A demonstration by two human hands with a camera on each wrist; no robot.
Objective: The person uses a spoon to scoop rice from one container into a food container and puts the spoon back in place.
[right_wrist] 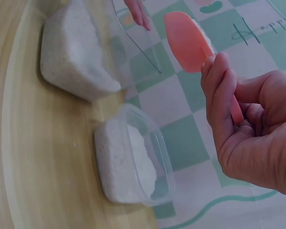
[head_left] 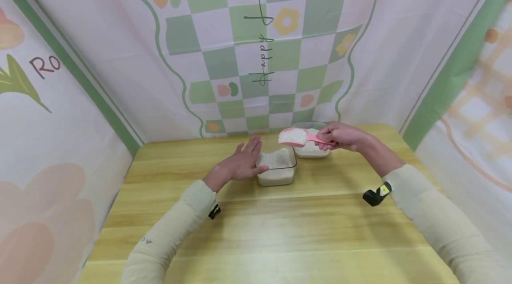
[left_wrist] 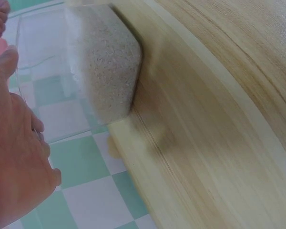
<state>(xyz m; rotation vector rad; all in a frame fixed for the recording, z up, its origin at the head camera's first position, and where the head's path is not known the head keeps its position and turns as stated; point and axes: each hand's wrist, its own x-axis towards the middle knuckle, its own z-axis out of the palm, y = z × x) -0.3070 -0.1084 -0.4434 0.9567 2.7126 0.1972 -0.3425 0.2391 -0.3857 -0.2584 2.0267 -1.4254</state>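
Observation:
My right hand (head_left: 340, 136) (right_wrist: 250, 138) grips the handle of a pink scoop (head_left: 296, 136) (right_wrist: 187, 40) heaped with white rice, held above the gap between two containers. A clear square container (head_left: 277, 166) (right_wrist: 76, 52) (left_wrist: 105, 67) partly filled with rice sits at mid-table. My left hand (head_left: 242, 164) (left_wrist: 16, 157) rests flat against its left wall, fingers straight. Behind and to its right stands a smaller clear tub (head_left: 312, 147) (right_wrist: 131, 167), also holding rice, just under the scoop's handle.
The wooden table (head_left: 280, 230) stretches toward me. Patterned cloth walls (head_left: 256, 44) close off the back and both sides. Black wrist cameras (head_left: 376, 195) sit on both sleeves.

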